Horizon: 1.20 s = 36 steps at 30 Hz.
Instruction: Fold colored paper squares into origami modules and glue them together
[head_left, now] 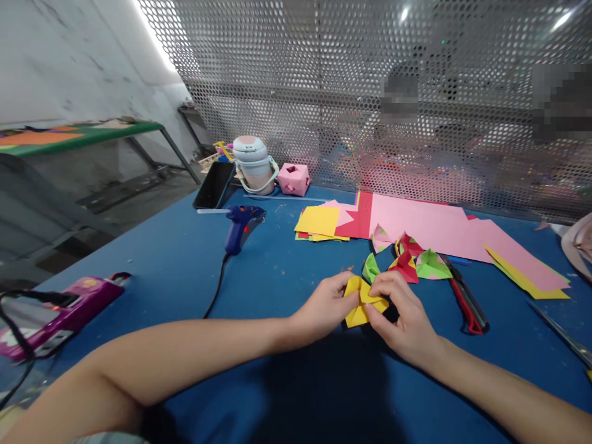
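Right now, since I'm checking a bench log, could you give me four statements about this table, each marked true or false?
1. The left hand and right hand both hold folded yellow paper. True.
2. The left hand grips the glue gun. False: the glue gun lies on the table.
3. The pink paper cube stands beside the lidded container. True.
4. The phone is right of the pink paper cube. False: it is to the left.

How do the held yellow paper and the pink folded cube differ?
The yellow paper is held by the left hand and right hand; the pink folded cube rests untouched on the table.
The yellow paper shows raised flaps, while the pink folded cube is box-shaped with openings.
Both look folded.
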Each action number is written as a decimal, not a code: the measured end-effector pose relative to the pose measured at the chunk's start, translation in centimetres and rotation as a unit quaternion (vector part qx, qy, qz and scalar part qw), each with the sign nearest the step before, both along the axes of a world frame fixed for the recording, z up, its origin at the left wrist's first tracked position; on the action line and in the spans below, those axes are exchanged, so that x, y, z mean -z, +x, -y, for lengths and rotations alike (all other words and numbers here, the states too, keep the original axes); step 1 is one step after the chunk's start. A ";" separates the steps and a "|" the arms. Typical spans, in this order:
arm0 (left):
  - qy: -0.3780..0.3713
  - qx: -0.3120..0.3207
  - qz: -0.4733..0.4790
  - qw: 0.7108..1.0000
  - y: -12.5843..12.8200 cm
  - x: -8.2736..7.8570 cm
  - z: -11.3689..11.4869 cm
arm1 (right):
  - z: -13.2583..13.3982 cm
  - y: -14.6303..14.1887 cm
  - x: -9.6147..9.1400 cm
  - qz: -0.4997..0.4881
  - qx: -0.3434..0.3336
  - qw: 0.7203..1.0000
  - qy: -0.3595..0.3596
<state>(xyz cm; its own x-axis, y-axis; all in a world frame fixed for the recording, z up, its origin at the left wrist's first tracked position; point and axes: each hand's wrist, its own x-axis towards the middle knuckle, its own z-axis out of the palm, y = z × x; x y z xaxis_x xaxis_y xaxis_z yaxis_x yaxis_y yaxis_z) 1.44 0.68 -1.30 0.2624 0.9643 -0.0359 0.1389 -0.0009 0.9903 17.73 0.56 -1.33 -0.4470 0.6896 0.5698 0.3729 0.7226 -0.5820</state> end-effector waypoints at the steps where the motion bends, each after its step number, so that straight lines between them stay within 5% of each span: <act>1: -0.001 0.000 0.001 1.000 0.0 0.0 0.0 | 0.0 0.0 0.0 -0.006 0.005 1.000 -0.001; 9: -0.013 0.001 0.002 1.000 0.2 0.3 0.1 | -0.5 0.0 -0.2 -0.080 0.080 0.993 -0.041; 16: 0.001 -0.007 -0.013 1.000 0.2 0.0 0.1 | -0.1 0.6 -0.2 -0.106 -0.004 0.990 -0.098; 18: -0.018 -0.004 0.004 1.000 0.2 0.0 0.2 | -0.3 0.6 -0.1 -0.169 0.017 0.968 -0.187; 21: -0.031 0.001 0.015 0.999 0.2 0.0 0.2 | -0.9 0.3 0.1 -0.273 0.052 0.897 -0.344; 25: -0.005 0.009 -0.015 1.000 0.1 0.1 0.2 | -1.5 -0.3 0.2 -0.267 0.023 0.837 -0.477; 36: 0.021 0.018 -0.014 1.000 -0.1 0.3 0.1 | -1.2 0.0 0.0 -0.129 0.001 0.909 -0.397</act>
<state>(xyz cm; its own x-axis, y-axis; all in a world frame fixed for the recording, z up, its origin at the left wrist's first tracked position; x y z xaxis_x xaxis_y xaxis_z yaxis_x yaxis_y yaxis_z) 1.38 0.62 -1.57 0.2957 0.9553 -0.0039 0.1651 -0.0471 0.9852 17.68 1.78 -1.36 -0.3675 0.9297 -0.0221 0.1514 0.0364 -0.9878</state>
